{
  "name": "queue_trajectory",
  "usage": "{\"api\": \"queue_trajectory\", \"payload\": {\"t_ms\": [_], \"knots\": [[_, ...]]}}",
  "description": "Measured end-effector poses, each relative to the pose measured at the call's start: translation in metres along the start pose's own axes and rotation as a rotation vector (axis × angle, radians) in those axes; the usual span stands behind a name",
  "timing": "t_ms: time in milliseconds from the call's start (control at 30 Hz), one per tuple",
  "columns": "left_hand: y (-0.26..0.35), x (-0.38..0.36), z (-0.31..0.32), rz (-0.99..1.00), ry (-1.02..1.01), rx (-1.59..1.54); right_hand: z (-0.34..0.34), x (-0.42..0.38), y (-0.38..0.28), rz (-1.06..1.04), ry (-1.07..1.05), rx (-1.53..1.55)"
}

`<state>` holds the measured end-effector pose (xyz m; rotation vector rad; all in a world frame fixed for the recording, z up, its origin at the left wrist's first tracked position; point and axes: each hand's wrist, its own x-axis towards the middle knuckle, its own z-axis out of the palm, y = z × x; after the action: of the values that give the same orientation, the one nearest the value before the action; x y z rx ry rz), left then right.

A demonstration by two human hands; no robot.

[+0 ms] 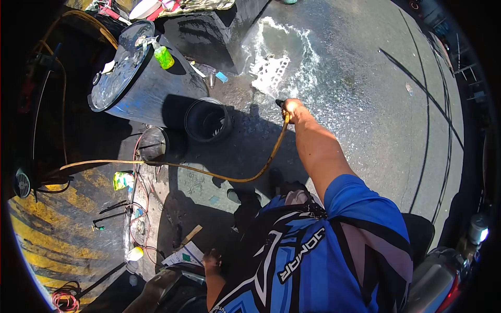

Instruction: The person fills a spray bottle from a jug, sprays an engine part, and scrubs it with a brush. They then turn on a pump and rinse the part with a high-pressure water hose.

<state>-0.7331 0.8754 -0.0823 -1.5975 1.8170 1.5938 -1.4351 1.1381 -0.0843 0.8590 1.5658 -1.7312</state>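
My right hand (291, 108) is stretched forward, closed around a dark spray nozzle (279, 103) at the end of a yellow hose (271, 151). The nozzle points at a pale engine part with rows of holes, like a cylinder head (270, 72), lying on the wet ground. White foamy water (308, 57) spreads around it. Low in the view, my left hand (211, 258) is in shadow beside a printed paper (185, 255); its fingers are too dark to make out.
A big blue drum (156, 94) stands left, a green-yellow bottle (164, 57) at its top. Near it are a black bucket (207, 120) and a smaller bucket (154, 144). A dark block (203, 39) is behind. A motorcycle (438, 276) stands at lower right.
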Motion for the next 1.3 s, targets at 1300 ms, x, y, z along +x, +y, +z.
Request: {"api": "queue_trajectory", "payload": {"t_ms": [1300], "knots": [[0.019, -0.020, -0.003, -0.001, 0.073, -0.102, 0.014, 0.126, -0.010, -0.613, 0.132, -1.359]]}}
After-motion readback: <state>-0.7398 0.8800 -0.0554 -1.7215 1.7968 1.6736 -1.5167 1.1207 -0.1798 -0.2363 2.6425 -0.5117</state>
